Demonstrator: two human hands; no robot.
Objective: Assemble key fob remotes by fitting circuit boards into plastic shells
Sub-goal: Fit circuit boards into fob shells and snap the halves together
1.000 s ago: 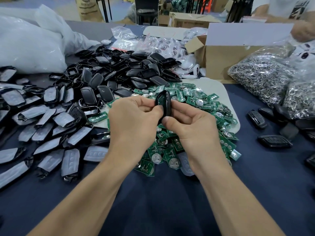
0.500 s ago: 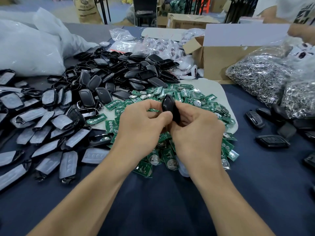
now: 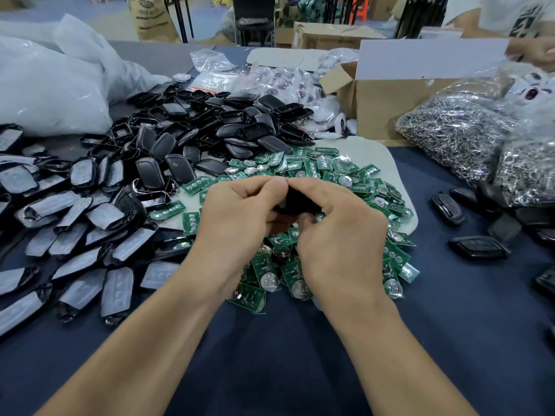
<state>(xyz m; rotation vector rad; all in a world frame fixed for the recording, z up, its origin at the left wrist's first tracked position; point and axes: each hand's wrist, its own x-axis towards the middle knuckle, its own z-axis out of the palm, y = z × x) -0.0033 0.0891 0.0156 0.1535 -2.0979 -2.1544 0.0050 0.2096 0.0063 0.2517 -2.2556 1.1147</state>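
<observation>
Over the dark blue table cloth (image 3: 270, 361), both forearms converge on one small piece of work. The left hand (image 3: 240, 223) and right hand (image 3: 342, 238) are both clamped on a black key fob shell (image 3: 297, 201), held just above the table. The thumbs meet on its top edge and the fingers curl under it. Most of the shell is covered, so I cannot tell whether a board is already seated or whether the halves have closed.

This looks like the press-together step. To do it well, the pressure should probably run evenly round the rim rather than at one corner, so the clips catch without trapping or bending the board. Supporting the underside with the fingers while the thumbs squeeze should keep the halves in line.

Directly under and beyond the hands lies the heap of green circuit boards (image 3: 327, 166) with coin cells, on a pale mat (image 3: 369, 151). Film-covered shell fronts (image 3: 90, 235) spread to the left, and finished fobs (image 3: 477, 247) lie apart to the right. Farther back sit the pile of black shell backs (image 3: 240, 127), bags of metal key rings (image 3: 450, 136) and a cardboard box (image 3: 390, 106).
</observation>
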